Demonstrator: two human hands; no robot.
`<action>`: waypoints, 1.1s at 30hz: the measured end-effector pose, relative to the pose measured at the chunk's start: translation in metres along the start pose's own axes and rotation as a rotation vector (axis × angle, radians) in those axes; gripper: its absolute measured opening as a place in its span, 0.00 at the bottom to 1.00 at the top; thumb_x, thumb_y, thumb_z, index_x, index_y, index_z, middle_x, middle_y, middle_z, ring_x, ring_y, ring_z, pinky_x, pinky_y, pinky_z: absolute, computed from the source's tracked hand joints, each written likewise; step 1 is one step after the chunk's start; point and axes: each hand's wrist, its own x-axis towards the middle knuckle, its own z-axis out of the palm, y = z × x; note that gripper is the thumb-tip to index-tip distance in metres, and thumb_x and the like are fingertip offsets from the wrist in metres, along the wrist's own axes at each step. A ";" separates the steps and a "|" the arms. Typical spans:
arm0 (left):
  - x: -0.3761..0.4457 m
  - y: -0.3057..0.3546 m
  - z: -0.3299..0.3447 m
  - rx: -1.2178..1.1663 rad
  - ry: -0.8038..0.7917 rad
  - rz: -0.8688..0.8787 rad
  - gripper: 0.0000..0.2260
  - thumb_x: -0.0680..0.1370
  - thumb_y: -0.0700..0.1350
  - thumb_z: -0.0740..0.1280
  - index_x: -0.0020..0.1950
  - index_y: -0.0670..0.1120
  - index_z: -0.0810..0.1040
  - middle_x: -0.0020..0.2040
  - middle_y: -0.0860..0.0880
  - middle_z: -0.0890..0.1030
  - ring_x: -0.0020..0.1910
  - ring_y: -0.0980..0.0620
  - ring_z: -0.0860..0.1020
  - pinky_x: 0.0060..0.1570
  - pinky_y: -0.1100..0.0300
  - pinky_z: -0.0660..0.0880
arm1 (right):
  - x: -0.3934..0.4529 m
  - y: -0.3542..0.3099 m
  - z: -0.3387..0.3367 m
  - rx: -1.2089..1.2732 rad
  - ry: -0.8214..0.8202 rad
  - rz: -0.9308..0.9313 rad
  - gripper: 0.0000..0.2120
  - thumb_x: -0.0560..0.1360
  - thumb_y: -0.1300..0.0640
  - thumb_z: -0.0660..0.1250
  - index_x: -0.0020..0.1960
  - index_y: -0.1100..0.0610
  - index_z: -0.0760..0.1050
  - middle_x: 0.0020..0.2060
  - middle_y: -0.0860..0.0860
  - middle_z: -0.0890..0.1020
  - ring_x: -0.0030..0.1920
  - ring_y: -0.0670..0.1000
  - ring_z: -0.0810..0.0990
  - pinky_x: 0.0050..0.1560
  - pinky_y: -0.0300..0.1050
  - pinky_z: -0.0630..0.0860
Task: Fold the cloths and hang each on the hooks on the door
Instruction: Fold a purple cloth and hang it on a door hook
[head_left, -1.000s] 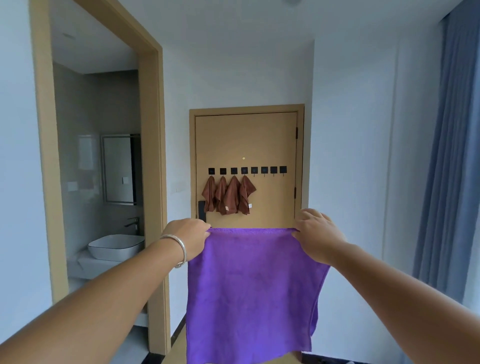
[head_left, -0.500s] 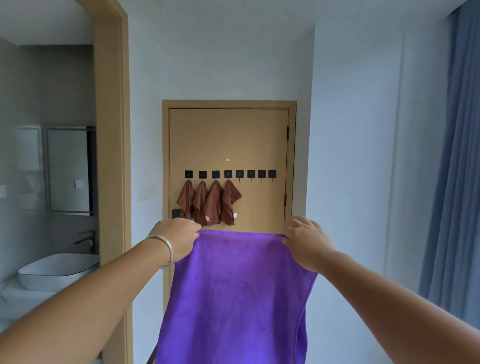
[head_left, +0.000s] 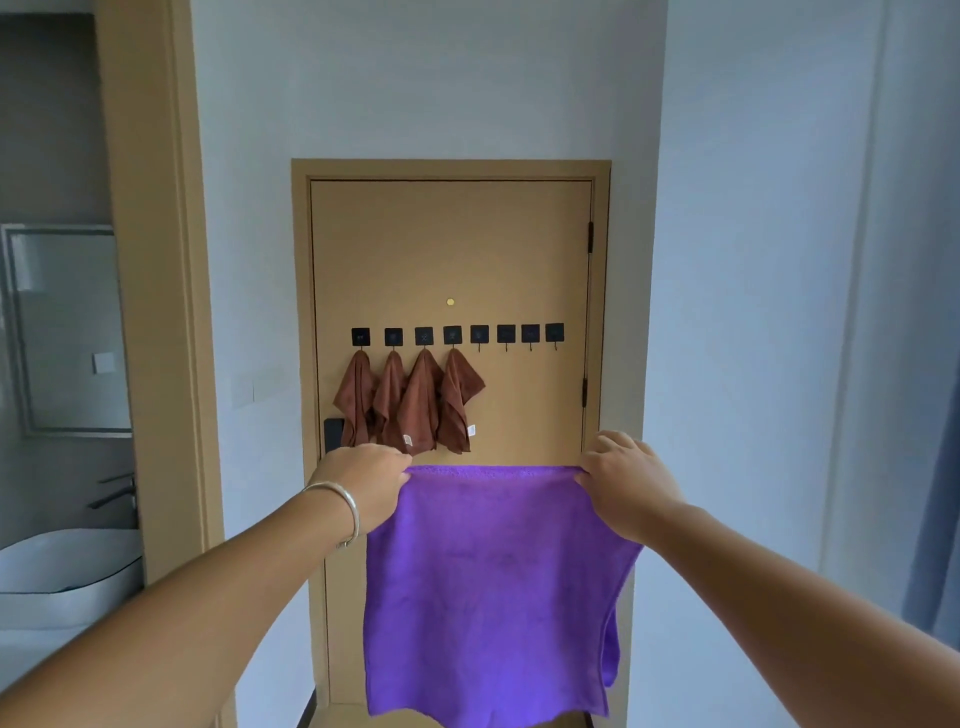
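A purple cloth (head_left: 493, 587) hangs flat in front of me, stretched between both hands by its top edge. My left hand (head_left: 363, 486) pinches the top left corner and my right hand (head_left: 626, 480) pinches the top right corner. Straight ahead is a tan door (head_left: 452, 244) with a row of black square hooks (head_left: 506, 333). Several brown cloths (head_left: 410, 402) hang from the left hooks; the hooks on the right are bare.
On the left a tan door frame (head_left: 156, 312) opens onto a bathroom with a white basin (head_left: 62, 571) and a mirror (head_left: 67, 327). White walls flank the door. A blue curtain (head_left: 935, 519) hangs at the far right.
The door and hooks have grown larger and moved toward the centre of view as I walked closer. Both hands keep holding the purple cloth spread out.
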 end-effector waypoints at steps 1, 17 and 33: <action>0.011 0.000 0.009 0.007 0.004 0.000 0.12 0.83 0.48 0.50 0.52 0.52 0.73 0.53 0.54 0.78 0.52 0.52 0.76 0.46 0.57 0.72 | 0.010 0.005 0.012 -0.001 0.002 -0.007 0.15 0.82 0.49 0.53 0.53 0.50 0.78 0.53 0.45 0.77 0.62 0.49 0.69 0.63 0.44 0.64; 0.242 0.001 0.117 0.054 0.002 -0.072 0.11 0.82 0.47 0.51 0.48 0.50 0.73 0.49 0.54 0.77 0.51 0.51 0.77 0.49 0.52 0.75 | 0.207 0.130 0.180 0.080 0.071 -0.081 0.14 0.82 0.49 0.55 0.56 0.50 0.78 0.56 0.46 0.76 0.63 0.49 0.68 0.62 0.44 0.65; 0.438 -0.067 0.257 -0.058 0.019 -0.018 0.14 0.83 0.48 0.53 0.63 0.46 0.74 0.61 0.51 0.77 0.61 0.50 0.74 0.60 0.51 0.71 | 0.374 0.163 0.323 0.037 0.078 -0.032 0.15 0.82 0.49 0.55 0.58 0.50 0.78 0.56 0.46 0.77 0.59 0.50 0.71 0.59 0.44 0.67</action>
